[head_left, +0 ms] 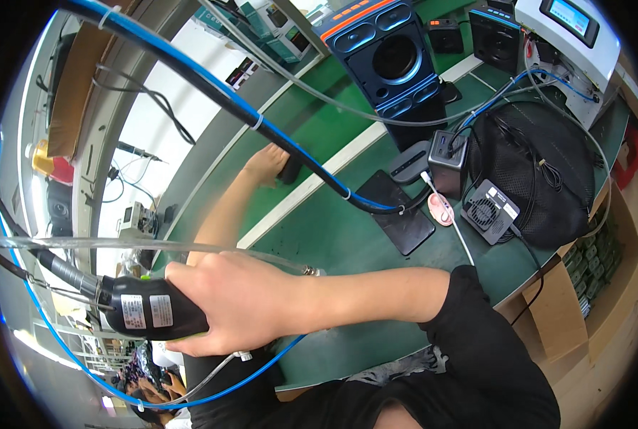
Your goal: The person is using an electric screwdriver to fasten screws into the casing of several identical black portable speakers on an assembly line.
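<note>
My right hand (240,300) reaches across from the right and is closed around the black body of a powered screwdriver (144,307). It has two white labels, and a grey ribbed cable sleeve runs from its left end. The tool's working end is hidden. Beyond it, my left hand (267,163) stretches forward over the green table, its fingers bent against a small dark block (289,169). The hand is slightly blurred and a hanging hose passes close by. Part of my left forearm lies behind my right hand.
A thick black hose (262,125) with a blue tube crosses overhead. A tall speaker (394,64), black tablet (398,218), small fan unit (489,211) and black mesh bag (537,171) stand on the table. A white machine (573,39) is far right; an open carton (558,314) is near right.
</note>
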Tool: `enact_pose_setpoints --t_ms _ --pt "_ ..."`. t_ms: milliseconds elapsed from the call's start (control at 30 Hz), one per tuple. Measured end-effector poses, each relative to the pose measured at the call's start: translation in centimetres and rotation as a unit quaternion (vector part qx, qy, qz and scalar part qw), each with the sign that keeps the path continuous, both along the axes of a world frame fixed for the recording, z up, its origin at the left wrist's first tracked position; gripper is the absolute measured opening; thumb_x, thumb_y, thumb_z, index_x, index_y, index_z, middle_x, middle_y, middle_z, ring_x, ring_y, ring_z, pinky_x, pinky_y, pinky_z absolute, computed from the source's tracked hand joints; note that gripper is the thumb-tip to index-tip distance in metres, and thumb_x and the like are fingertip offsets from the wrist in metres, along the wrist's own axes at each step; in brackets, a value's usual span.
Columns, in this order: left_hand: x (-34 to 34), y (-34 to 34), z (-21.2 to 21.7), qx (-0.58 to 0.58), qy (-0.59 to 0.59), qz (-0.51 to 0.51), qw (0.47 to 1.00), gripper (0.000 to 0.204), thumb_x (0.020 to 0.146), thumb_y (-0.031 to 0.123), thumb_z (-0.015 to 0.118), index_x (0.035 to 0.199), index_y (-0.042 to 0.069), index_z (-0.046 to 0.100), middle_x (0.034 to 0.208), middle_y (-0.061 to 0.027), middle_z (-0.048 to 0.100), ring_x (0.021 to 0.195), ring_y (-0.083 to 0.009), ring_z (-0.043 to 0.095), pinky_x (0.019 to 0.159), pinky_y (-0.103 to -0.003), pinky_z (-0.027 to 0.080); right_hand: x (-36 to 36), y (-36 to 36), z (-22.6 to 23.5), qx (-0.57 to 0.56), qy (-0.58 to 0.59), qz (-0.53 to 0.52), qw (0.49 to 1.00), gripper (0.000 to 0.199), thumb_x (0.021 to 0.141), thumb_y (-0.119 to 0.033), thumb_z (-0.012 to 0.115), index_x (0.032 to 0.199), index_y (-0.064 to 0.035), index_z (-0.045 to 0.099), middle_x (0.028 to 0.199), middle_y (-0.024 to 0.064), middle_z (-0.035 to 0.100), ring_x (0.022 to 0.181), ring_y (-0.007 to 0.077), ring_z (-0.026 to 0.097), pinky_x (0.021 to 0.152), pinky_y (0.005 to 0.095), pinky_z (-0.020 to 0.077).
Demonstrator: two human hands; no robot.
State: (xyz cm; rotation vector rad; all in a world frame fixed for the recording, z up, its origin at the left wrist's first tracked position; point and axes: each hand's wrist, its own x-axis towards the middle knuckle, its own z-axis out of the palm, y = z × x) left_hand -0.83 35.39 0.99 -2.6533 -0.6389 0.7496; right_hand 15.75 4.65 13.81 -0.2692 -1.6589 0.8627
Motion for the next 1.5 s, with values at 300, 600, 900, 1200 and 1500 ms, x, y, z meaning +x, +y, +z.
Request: enact_pose_setpoints --t_ms 300,600,900,1200,1500 --pt "3.4 0.7 -3.3 0.123 0.136 -0.068 0.981 0.099 0.055 0.031 0.084 0.139 0.002 0.041 0.134 -0.0129 0.047 0.13 -0.0302 0.044 0.111 -0.04 0.035 0.2 0.2 -0.2 0.012 -0.008 -0.016 1.0 0.054 0.074 -0.04 0.077 0.088 0.0035 0.049 0.071 0.0225 0.057 0.067 0.0401 0.06 0.063 0.0453 0.0506" --pt "4.9 -2.3 0.8 0.102 -0.117 -0.017 0.988 0.076 0.056 0.021 0.079 0.12 -0.004 0.048 0.112 -0.0186 0.054 0.108 -0.0358 0.054 0.097 -0.041 0.045 0.3 0.0 0.1 0.004 -0.024 -0.02 1.0 0.052 0.075 -0.041 0.078 0.089 0.0024 0.052 0.081 0.0204 0.059 0.074 0.0401 0.062 0.065 0.0446 0.0497" --pt "2.5 -19.8 6.1 0.142 -0.572 0.142 0.795 0.091 0.055 0.023 0.084 0.131 -0.002 0.04 0.129 -0.0234 0.047 0.121 -0.0392 0.046 0.103 -0.042 0.041 2.7 -0.2 1.5 -0.026 -0.022 0.024 0.999 0.049 0.074 -0.029 0.083 0.104 0.0035 0.06 0.083 0.0105 0.066 0.071 0.0139 0.059 0.07 0.0293 0.0499" --pt "-0.2 -41.4 -2.7 -0.056 -0.728 0.338 0.594 0.1 0.055 0.031 0.091 0.134 -0.001 0.039 0.128 -0.0179 0.047 0.122 -0.0311 0.048 0.105 -0.039 0.038 2.5 0.0 1.2 -0.13 0.001 0.08 0.988 0.037 0.081 -0.028 0.079 0.093 -0.0013 0.056 0.071 0.0021 0.057 0.052 0.0081 0.052 0.048 0.0228 0.0406" --pt "-3.9 -43.7 -6.1 -0.138 -0.733 0.323 0.583 0.1 0.06 0.032 0.088 0.135 -0.002 0.033 0.131 -0.0221 0.043 0.125 -0.0372 0.044 0.108 -0.04 0.037 -0.6 3.3 0.9 -0.08 -0.039 0.101 0.991 0.064 0.083 -0.061 0.066 0.099 -0.0014 0.051 0.07 0.0049 0.054 0.053 0.0132 0.053 0.049 0.0277 0.0435"
